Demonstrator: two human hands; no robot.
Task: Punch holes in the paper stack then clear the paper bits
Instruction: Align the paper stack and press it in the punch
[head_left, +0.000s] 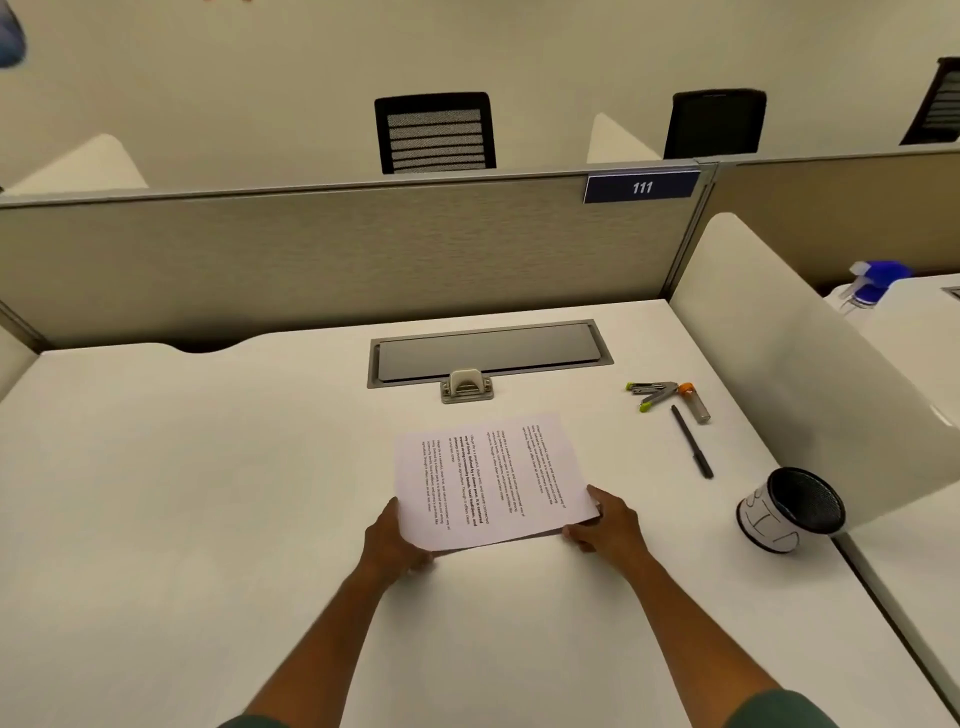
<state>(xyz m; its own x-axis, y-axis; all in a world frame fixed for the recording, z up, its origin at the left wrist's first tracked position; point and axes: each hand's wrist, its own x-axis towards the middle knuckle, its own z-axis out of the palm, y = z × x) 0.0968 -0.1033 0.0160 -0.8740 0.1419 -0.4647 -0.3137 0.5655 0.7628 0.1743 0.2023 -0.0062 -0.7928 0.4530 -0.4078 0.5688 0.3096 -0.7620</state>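
Note:
A white paper stack (493, 480) with printed text lies in the middle of the white desk (208, 493), its near edge lifted a little. My left hand (392, 540) grips the stack's near left corner. My right hand (605, 527) grips its near right corner. A beige hole punch (466, 385) stands beyond the paper, at the front edge of the grey cable hatch (488, 351). No paper bits show on the desk.
At the right lie a stapler with green tips (652, 393), a small clear tube with an orange cap (695, 401) and a black pen (692, 441). A black mesh cup (789, 512) lies tipped near the white side divider (810, 374). A beige partition (337, 260) closes the back.

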